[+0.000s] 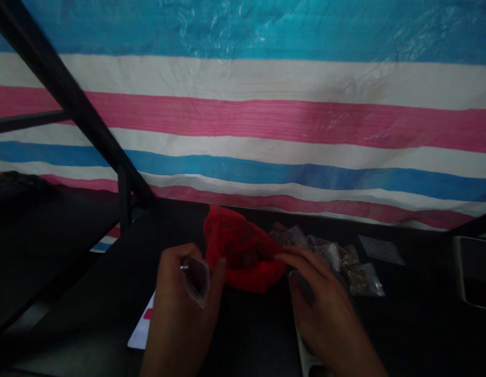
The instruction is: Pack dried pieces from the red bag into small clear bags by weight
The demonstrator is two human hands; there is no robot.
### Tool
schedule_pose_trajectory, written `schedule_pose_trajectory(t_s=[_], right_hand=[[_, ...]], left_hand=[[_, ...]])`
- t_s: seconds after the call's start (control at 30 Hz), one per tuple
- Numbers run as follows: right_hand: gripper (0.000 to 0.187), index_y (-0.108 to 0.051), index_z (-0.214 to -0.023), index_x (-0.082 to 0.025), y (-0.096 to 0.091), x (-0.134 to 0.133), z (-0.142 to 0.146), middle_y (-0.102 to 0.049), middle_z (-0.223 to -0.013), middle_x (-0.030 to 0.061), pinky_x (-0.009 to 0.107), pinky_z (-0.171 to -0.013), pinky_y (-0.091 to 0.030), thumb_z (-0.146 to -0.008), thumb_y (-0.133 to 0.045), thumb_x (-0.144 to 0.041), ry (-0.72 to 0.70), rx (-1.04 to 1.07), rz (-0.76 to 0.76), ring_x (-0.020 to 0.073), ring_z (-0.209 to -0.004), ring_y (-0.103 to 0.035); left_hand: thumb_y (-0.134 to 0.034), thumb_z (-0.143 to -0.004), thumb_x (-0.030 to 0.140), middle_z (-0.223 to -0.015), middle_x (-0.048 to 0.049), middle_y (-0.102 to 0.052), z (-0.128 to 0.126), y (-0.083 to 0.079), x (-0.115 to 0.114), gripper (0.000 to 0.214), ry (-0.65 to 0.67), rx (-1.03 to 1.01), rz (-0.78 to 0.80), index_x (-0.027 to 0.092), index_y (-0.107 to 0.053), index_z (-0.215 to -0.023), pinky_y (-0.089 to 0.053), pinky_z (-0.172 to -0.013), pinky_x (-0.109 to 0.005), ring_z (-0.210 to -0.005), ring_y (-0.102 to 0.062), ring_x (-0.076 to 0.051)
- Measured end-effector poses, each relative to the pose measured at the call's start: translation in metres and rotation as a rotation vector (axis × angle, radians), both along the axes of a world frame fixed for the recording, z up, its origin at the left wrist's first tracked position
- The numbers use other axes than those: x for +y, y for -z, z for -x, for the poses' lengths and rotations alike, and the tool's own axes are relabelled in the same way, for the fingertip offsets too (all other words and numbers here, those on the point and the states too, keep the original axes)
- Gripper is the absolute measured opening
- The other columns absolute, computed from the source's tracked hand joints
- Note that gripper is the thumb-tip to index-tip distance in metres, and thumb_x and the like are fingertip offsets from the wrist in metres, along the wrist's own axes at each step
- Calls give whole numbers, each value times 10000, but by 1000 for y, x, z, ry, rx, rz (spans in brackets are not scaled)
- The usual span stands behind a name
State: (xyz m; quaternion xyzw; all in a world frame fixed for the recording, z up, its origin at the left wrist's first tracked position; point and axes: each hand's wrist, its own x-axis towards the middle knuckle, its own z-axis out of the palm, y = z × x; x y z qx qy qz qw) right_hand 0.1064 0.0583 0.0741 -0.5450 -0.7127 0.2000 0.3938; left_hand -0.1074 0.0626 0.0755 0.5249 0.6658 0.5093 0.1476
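My left hand [180, 303] is closed round a small clear plastic bag [197, 279], held between thumb and fingers over a dark table [250, 335]. My right hand [325, 309] rests palm down beside it, its fingertips touching a red mesh bag [243, 251] that lies crumpled on the table between the two hands. Whether the right fingers pinch the mesh I cannot make out. Several small clear packets [345, 262] with dark contents lie just right of the red bag.
A white card with a red mark [143, 327] lies under my left wrist. A striped blue, white and pink tarp [266, 131] hangs behind the table. Black metal frame bars [70, 99] rise at the left. A grey tray edge [468, 272] sits far right.
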Motion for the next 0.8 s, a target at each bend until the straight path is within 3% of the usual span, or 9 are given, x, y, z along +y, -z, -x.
schedule_pose_trajectory(t_s=[0.07, 0.13, 0.23, 0.3, 0.5, 0.57, 0.63, 0.73, 0.8], right_hand=[[373, -762, -1228, -391, -11, -8, -1, -741, -1315, 11, 435, -1058, -590, -954, -611, -187, 5, 75, 8, 246, -1217, -704], [438, -741, -1267, -433, -20, -16, 0, -743, -1330, -15, 409, -1044, -609, -891, -726, -209, -42, 144, 91, 244, -1215, -716], [614, -713, -1320, -455, -27, -25, 4, -749, -1346, -36, 390, -1045, -611, -800, -793, -139, -92, 208, 239, 241, -1220, -725], [616, -722, -1310, -433, -27, -27, 4, -764, -1317, -30, 388, -1030, -616, -785, -792, -120, -85, 232, 296, 244, -1207, -732], [213, -798, -1110, -312, -29, -23, -25, -816, -1125, 14, 324, -935, -619, -965, -656, -248, -31, 252, 257, 204, -1043, -770], [183, -799, -1081, -286, -28, -22, -46, -820, -1062, 24, 315, -891, -617, -978, -648, -302, 39, 264, 235, 206, -999, -774], [181, -797, -1064, -263, -24, -22, -70, -817, -995, 27, 322, -843, -613, -961, -658, -319, 69, 263, 282, 212, -932, -772], [179, -793, -1031, -237, -8, -23, -101, -797, -892, 16, 322, -762, -590, -931, -666, -316, 60, 254, 416, 207, -825, -743], [204, -789, -1040, -222, 4, -22, -114, -768, -833, 10, 310, -701, -558, -922, -659, -326, 104, 233, 444, 198, -760, -703]], left_hand=[[-683, -887, 366, -809, 25, -553, -20, 2, -5, 214, 127, -31, -48, 283, -506, -975, -493, -564, -306, -659, -567, -181], [-636, -903, 277, -864, 7, -576, -41, 13, -10, 196, 259, -55, -27, 280, -510, -1053, -538, -592, -313, -683, -596, -177], [-658, -835, 184, -1061, -52, -594, -63, 34, -15, 474, 416, -116, 1, 296, -467, -1254, -609, -695, -366, -838, -660, -209], [-691, -779, 149, -1126, -73, -588, -71, 43, -19, 645, 476, -160, 46, 303, -413, -1341, -627, -726, -393, -885, -671, -228], [-703, -836, 208, -1330, -106, -546, -77, 29, -22, 682, 546, -44, 8, 326, -374, -1421, -617, -923, -434, -1181, -647, -287], [-710, -872, 288, -1400, -112, -519, -72, 22, -18, 676, 499, 54, -64, 332, -379, -1460, -573, -1016, -471, -1273, -592, -314], [-646, -936, 329, -1370, -124, -522, -63, 20, -8, 541, 317, 139, -182, 303, -429, -1431, -504, -1087, -541, -1283, -560, -340], [-626, -955, 410, -1339, -183, -565, -46, 29, 12, 450, 155, 352, -250, 237, -528, -1359, -423, -1104, -652, -1321, -521, -427], [-562, -988, 428, -1317, -197, -627, -39, 39, 23, 361, 157, 436, -165, 222, -595, -1282, -400, -1103, -671, -1315, -548, -445]])
